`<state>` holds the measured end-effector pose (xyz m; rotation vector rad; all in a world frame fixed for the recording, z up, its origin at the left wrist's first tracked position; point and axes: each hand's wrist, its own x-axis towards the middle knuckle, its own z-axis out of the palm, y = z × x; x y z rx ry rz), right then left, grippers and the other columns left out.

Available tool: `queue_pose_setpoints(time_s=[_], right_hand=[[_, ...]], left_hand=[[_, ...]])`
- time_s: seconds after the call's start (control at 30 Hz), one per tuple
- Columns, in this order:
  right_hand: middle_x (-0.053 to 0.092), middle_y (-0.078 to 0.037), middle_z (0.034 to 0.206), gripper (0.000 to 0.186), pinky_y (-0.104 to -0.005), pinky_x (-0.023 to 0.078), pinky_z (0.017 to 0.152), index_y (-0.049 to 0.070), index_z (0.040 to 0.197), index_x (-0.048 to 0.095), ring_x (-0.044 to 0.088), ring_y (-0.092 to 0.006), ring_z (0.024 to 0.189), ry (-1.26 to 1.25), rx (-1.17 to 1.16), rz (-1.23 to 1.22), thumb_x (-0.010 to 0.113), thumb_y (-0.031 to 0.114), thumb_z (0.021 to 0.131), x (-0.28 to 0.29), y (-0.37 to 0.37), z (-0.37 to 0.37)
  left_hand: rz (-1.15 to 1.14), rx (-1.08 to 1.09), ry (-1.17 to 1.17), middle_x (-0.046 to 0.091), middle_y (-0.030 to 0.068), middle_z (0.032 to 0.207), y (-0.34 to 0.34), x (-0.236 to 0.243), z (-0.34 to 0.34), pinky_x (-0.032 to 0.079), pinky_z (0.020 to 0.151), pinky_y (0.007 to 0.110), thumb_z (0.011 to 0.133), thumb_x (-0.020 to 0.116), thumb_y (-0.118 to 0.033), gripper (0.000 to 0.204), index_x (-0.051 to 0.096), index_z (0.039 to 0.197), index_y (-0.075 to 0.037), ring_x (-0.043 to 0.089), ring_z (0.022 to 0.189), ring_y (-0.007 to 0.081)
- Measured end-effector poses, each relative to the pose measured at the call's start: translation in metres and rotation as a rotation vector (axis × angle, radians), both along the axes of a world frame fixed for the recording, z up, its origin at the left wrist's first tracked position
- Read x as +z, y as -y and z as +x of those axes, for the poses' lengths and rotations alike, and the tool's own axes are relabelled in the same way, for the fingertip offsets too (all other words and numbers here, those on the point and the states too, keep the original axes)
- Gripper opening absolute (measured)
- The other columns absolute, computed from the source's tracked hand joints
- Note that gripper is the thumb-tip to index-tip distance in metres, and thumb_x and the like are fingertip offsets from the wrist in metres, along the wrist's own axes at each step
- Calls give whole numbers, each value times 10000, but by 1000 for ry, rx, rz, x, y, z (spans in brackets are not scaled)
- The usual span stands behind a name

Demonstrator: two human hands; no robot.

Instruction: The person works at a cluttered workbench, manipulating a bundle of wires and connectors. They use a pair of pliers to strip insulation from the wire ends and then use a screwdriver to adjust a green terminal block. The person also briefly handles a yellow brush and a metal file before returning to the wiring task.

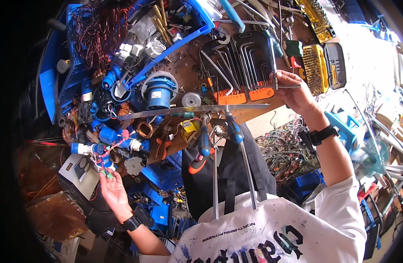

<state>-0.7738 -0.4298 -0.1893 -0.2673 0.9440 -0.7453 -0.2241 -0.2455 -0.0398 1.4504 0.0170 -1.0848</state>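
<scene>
My right hand (pixel 293 92) is closed around an L-shaped metal key (pixel 274 65) beside two sets of black hex keys (pixel 255 57) in orange holders (pixel 261 94). At the left, my left hand (pixel 113 193) is turned palm up, its fingertips pinching a small green piece (pixel 108 174) at the end of some wires. Those wires run to pink-and-blue leads (pixel 108 153) by a blue-and-white cylindrical part (pixel 81 149). Just beneath the left fingers lies a white box with a printed picture (pixel 80 168).
A long thin metal strip (pixel 192 108) crosses the bench front above two blue-handled screwdrivers (pixel 204 141). Blue motor (pixel 159 94) and a blue crate (pixel 201 19) of copper wire and parts crowd the left. Yellow bit sets (pixel 315 68) stand right; tangled wires (pixel 282 140) lie below.
</scene>
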Motion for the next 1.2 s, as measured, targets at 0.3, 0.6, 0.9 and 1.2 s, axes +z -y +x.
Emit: queue_pose_setpoints(time_s=[0.3,0.6,0.9,1.2], right_hand=[[636,10,838,183,-216,459,633,55,966,648,569,-76,696,173,35,50,631,229,913,0,-2,-3],[633,-38,900,180,-229,502,664,32,1026,589,622,-116,729,-89,-84,-149,538,190,957,23,17,-18],[616,23,812,187,-203,445,606,44,986,640,549,-45,681,-590,94,-283,590,220,944,13,16,-12],[669,-118,750,224,-314,499,627,7,875,663,628,-185,639,-1072,352,-371,667,231,862,-16,-15,66]], left_hand=[[-8,-21,-31,653,84,1080,-4,2,1,485,900,334,944,594,-176,242,602,1121,-11,610,999,187],[-18,-58,-21,644,97,1109,-5,4,3,486,900,339,943,594,-173,265,586,1152,-11,601,1025,192],[-25,-59,-66,647,95,1100,-4,-3,7,475,916,336,938,603,-170,274,589,1158,-8,601,1021,193],[12,-62,-13,651,90,1083,-8,-4,4,477,913,335,948,588,-182,277,589,1167,-11,603,1021,186]])
